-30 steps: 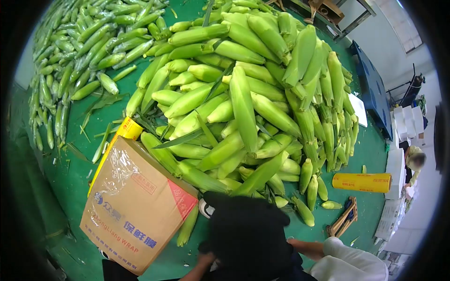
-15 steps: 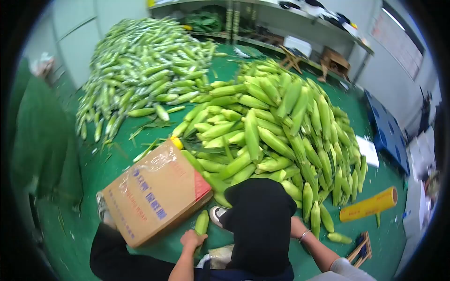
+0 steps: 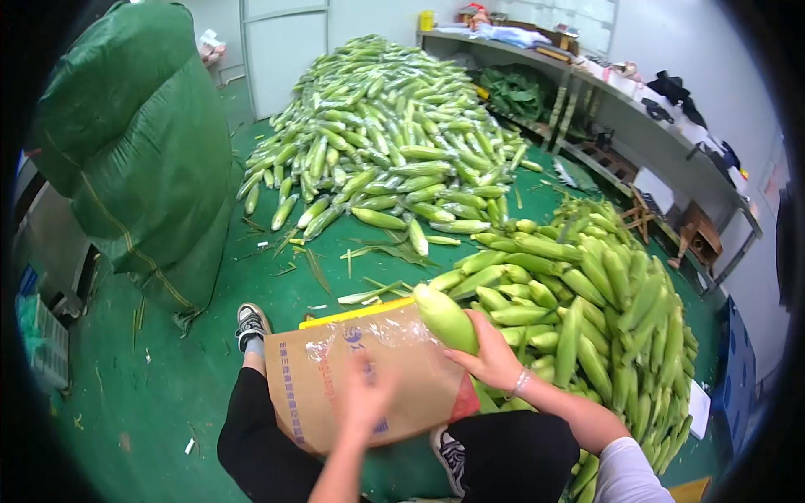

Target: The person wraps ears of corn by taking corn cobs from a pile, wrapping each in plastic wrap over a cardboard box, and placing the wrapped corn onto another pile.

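Observation:
My right hand (image 3: 493,356), with a bracelet at the wrist, is wrapped round the lower end of a green corn cob (image 3: 446,317) held above the right part of a cardboard box (image 3: 314,381). Over the middle of the box my left hand (image 3: 366,394) is smeared by motion, so its fingers cannot be made out. The box lies between my legs, with clear film on its top and a yellow strip behind it. Unwrapped corn (image 3: 587,327) is heaped to the right of the box.
A large heap of film-wrapped corn (image 3: 394,159) lies ahead on the green floor. At the left stands a tall green sack (image 3: 151,168), with a crate (image 3: 50,344) beyond it. Shelving (image 3: 620,159) lines the back right; a blue pallet (image 3: 738,377) leans at the far right.
The view has swung left and up towards the wrapped heap. My left hand, which held a cob beside the box, is now over the box, and my right hand has come up holding a cob.

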Motion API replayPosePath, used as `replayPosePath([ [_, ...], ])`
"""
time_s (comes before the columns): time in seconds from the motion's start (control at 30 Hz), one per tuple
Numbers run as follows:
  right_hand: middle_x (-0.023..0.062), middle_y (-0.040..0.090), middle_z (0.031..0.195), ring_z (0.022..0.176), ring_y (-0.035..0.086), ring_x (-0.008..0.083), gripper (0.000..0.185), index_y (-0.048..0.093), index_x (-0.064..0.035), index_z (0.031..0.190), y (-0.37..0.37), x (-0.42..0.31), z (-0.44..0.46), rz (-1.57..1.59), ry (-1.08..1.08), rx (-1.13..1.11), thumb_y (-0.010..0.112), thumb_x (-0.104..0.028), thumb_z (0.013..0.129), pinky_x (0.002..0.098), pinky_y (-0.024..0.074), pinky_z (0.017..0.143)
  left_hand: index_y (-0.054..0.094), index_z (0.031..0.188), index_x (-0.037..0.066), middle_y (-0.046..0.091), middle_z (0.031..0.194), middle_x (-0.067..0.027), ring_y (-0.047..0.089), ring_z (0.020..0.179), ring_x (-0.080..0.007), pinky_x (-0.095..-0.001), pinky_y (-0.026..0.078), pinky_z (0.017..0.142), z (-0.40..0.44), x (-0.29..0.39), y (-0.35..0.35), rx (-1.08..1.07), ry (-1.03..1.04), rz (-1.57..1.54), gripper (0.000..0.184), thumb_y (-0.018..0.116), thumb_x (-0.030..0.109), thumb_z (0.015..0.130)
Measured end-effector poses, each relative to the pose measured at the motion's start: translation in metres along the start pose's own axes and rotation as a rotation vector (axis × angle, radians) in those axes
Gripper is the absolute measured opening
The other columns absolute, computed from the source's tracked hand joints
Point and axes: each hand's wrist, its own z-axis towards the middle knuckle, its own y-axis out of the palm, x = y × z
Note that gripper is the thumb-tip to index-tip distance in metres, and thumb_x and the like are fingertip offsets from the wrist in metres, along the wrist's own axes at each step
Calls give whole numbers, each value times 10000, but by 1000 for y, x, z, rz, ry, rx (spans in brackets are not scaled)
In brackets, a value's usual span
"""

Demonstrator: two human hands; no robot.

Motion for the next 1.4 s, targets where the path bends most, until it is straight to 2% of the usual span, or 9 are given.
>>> replayPosePath([
  [0.1, 171, 524, 1142, 1011, 556, 377, 652, 431, -38, 1285, 56, 8, 74, -89, -141, -89, 742, -237, 748, 428, 465, 880, 546, 1037, -22, 628, 978, -231, 644, 831, -358, -470, 503, 731, 77, -90, -100, 479, 62, 898, 443, 668, 353, 836],
  [0.2, 147, 542, 1140, 1038, 555, 332, 625, 460, -58, 1267, 133, 23, 127, -146, -318, -127, 736, -204, 726, 407, 449, 901, 566, 1009, -29, 652, 837, -224, 645, 772, -391, -476, 503, 706, 97, -71, -83, 178, -196, 1290, 474, 637, 409, 843],
  [0.33, 108, 556, 1116, 1028, 557, 295, 600, 494, -81, 1237, 182, 49, 142, -123, -280, -239, 738, -197, 701, 410, 442, 881, 614, 808, -1, 636, 710, -239, 648, 675, -386, -490, 502, 659, 117, -84, -83, 110, 20, 1208, 355, 575, 346, 871],
  [0.47, 92, 557, 1092, 974, 560, 273, 556, 513, -88, 1214, 171, 51, 123, -106, -474, -309, 723, -227, 719, 398, 435, 849, 528, 734, 52, 636, 730, -99, 635, 681, -177, -321, 534, 618, 102, -68, -127, 203, -126, -705, 243, 473, 137, 955],
  [0.8, 118, 544, 1043, 991, 499, 298, 492, 537, -69, 1157, 122, 47, 57, -167, -104, 3, 709, -350, 792, 405, 407, 868, 552, 1209, 16, 537, 1130, -170, 453, 1135, -323, -460, 336, 960, 125, -44, -50, -166, 532, 1063, 702, 741, 460, 700],
  [1.0, 104, 579, 693, 637, 577, 268, 166, 636, -17, 921, 102, 121, 65, -288, -198, 193, 603, -39, 760, 357, 476, 603, 576, 1104, 18, 568, 969, -135, 540, 927, -319, -440, 417, 831, 134, -51, -59, -206, 616, 1107, 630, 807, 351, 621],
  [1.1, 171, 685, 817, 701, 668, 293, 139, 670, 33, 883, 65, 80, 66, 405, 451, 232, 564, -52, 853, 348, 524, 653, 575, 1091, 16, 589, 919, -164, 566, 876, -338, -432, 459, 774, 104, -54, -59, -281, 690, 1035, 550, 792, 249, 643],
  [1.23, 200, 562, 1189, 1126, 516, 333, 363, 544, -33, 1236, 106, 41, -22, 150, -71, -498, 555, -213, 921, 432, 366, 1010, 564, 1080, 8, 578, 932, -167, 566, 869, -339, -435, 470, 795, 27, -64, -57, -651, 547, 913, 567, 807, 277, 643],
  [1.4, 198, 520, 1169, 1039, 503, 309, 410, 534, 35, 1177, 131, 46, 71, -516, -192, -153, 562, -270, 904, 387, 414, 904, 514, 1096, -46, 498, 1050, -213, 474, 990, -367, -458, 383, 889, 63, -38, -58, -160, 612, 1083, 677, 823, 345, 639],
])
